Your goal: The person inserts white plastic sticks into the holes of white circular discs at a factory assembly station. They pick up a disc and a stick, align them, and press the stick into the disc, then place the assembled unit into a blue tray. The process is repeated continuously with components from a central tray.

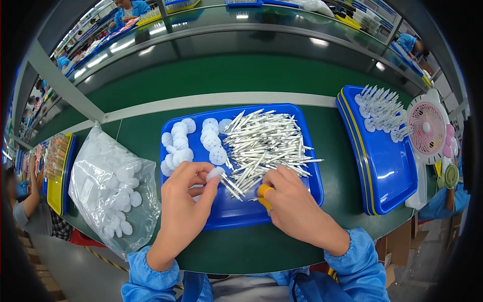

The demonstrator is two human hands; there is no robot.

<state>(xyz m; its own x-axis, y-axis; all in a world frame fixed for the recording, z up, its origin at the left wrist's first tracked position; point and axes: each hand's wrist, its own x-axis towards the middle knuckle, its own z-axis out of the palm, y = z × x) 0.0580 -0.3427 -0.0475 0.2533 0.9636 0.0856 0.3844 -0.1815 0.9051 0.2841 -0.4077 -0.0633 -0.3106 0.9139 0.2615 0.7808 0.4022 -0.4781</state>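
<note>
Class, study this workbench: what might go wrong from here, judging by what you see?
One white stick pokes over the right rim of the blue tray and might get knocked off. The left hand pinches a white disc with several sticks extending from it; those could slip loose.

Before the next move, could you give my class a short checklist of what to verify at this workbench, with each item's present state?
1. Left hand grips a white disc: ok, held between thumb and fingers.
2. White sticks jut from that disc: ok, several; exact count cannot tell.
3. Right hand holds a stick: cannot tell, its fingers hide it.
4. Loose sticks within reach: ok, piled beside the right hand.
5. Spare discs available: ok, at the tray's left side.
6. Loose sticks all inside the blue tray: not ok, one pokes over its right rim.
</note>
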